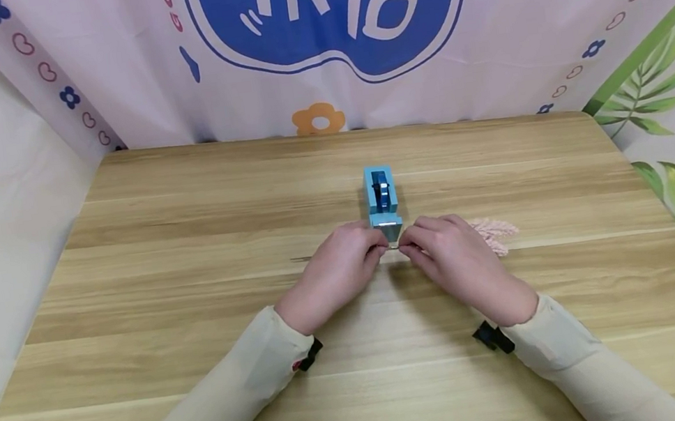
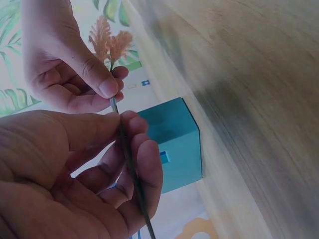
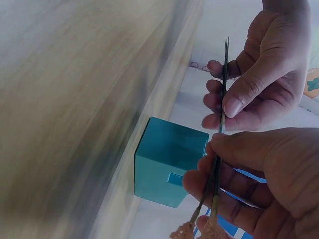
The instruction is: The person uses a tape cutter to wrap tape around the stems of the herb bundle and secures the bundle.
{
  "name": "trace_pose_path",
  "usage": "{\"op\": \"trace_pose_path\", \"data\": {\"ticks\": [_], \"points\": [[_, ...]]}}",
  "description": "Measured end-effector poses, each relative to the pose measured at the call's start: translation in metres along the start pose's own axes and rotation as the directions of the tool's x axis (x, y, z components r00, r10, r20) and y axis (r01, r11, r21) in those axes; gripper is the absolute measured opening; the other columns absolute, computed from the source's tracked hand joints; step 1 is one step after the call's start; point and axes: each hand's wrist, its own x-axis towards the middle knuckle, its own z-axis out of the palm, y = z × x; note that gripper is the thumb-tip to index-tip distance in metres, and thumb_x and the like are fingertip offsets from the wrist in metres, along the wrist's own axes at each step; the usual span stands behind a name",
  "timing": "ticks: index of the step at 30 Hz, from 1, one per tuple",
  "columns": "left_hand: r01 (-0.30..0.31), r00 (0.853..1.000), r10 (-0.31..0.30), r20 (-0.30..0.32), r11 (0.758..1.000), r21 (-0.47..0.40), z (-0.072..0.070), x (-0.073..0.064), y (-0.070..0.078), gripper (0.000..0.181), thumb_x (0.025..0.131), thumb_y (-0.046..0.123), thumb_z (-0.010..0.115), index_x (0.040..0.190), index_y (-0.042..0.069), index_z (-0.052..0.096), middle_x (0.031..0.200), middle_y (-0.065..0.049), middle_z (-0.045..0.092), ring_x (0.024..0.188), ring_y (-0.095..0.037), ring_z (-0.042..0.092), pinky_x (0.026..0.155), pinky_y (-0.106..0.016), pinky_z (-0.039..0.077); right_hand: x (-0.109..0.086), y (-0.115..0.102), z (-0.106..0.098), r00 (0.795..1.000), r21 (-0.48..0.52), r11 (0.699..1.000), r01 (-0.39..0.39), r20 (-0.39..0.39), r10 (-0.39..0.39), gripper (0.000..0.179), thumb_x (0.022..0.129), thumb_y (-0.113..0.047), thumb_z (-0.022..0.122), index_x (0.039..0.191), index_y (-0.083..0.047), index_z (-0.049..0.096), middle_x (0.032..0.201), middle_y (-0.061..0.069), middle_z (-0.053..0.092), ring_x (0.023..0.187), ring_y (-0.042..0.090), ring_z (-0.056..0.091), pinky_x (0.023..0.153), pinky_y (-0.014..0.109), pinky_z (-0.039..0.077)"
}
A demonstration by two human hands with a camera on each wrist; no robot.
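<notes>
Between the two hands, held off the surface [image 1: 361,404], lie the thin flower stems [image 2: 130,163], their long axis running nine to three o'clock in the head view, twelve being away from the person. Their bare ends poke out past the left hand [image 1: 338,266] at nine, while the pink flower heads [image 1: 495,233] show beyond the right hand [image 1: 457,259] at three, so the right is the nearer to the blooms. Each of the hands pinches the stems between thumb and forefinger, the fingertips of one almost meeting those of the other; the narrow gap between them is the spot that matters most. A small pale patch shows on the stems there, too tiny to identify. Just off that gap, at twelve o'clock, stands the light blue tape dispenser [image 1: 392,194], its length running twelve to six, square across the stems, with its near end facing the pinch. The left fingertips look slightly closer to it, though whether they touch it I cannot tell. Farther out at twelve, behind the far edge of the surface, hangs a pale printed curtain [image 1: 151,114].
</notes>
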Motion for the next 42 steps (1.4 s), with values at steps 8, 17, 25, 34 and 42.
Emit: {"op": "trace_pose_path", "data": {"ticks": [8,17,25,34,42], "points": [[-0.011,1.000,0.011,0.007,1.000,-0.008,0.000,0.003,-0.001,0.015,0.103,0.008,0.065,0.094,0.007,0.077,0.088,-0.003,0.072,0.080,-0.016,0.059,0.077,-0.033,0.054,0.001,0.000,-0.001,1.000,0.011,1.000,-0.008,0.017,0.008,0.005,0.098,-0.015,0.074,0.098,-0.010,0.076,0.090,0.001,0.072,0.081,0.018,0.067,0.088,0.046,0.057],[0.027,0.999,-0.026,0.023,1.000,-0.013,-0.001,0.003,0.000,0.014,0.103,0.009,0.065,0.097,0.007,0.078,0.092,-0.002,0.072,0.079,-0.015,0.059,0.073,-0.029,0.052,0.004,-0.001,0.000,0.999,-0.006,1.000,0.010,0.035,-0.009,0.006,0.099,-0.015,0.074,0.097,-0.011,0.078,0.091,0.000,0.076,0.086,0.019,0.072,0.092,0.047,0.054],[0.030,0.999,-0.030,0.027,0.999,-0.012,-0.002,0.003,0.000,0.018,0.106,0.012,0.062,0.101,0.005,0.078,0.093,-0.005,0.074,0.077,-0.015,0.057,0.070,-0.030,0.050,0.007,-0.003,-0.001,0.999,-0.010,1.000,-0.010,0.030,0.010,0.004,0.097,-0.015,0.076,0.095,-0.012,0.077,0.087,-0.001,0.073,0.080,0.018,0.068,0.093,0.048,0.053],[0.032,0.999,-0.032,0.043,0.999,-0.009,-0.003,0.007,0.001,0.015,0.104,0.009,0.064,0.098,0.006,0.077,0.094,-0.005,0.075,0.079,-0.016,0.059,0.073,-0.029,0.051,0.010,-0.004,-0.003,0.996,0.004,0.998,-0.061,0.067,0.060,0.005,0.097,-0.016,0.076,0.098,-0.011,0.076,0.088,-0.001,0.072,0.082,0.016,0.068,0.093,0.047,0.054],[0.027,0.999,-0.025,0.029,0.999,-0.038,-0.002,0.009,-0.003,0.013,0.101,0.003,0.065,0.095,0.005,0.075,0.095,-0.004,0.074,0.085,-0.017,0.062,0.080,-0.033,0.056,0.021,-0.010,-0.007,0.965,0.074,0.973,-0.219,0.163,0.204,0.018,0.104,-0.021,0.066,0.095,-0.009,0.075,0.077,0.000,0.066,0.063,0.012,0.052,0.066,0.033,0.048]]}}
